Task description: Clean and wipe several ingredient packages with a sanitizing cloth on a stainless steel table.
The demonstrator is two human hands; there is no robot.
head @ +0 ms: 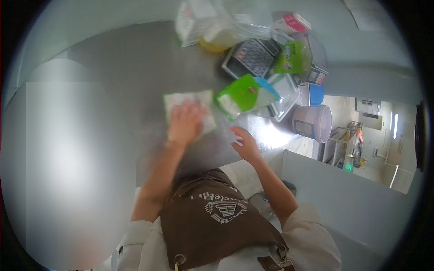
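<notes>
My left hand (187, 121) lies flat, palm down, on a white cloth with green edges (207, 117), spread on the metal worktop (142, 81). Motion blurs the hand and the cloth, but the fingers look spread rather than curled round it. To the right, near the worktop's front edge, my right hand (247, 145) holds nothing and its fingers are apart and slightly bent. Just beyond that hand lies a bright green and white packet (242, 93), leaning against a clear plastic container (286, 96).
Behind the packet are a black tray with a clear lid (252, 57), another green packet (291, 57), a pink and white box (296, 23) and a white carton (193, 23). A translucent bucket (310, 123) stands at the right edge. A pale blurred patch covers the left.
</notes>
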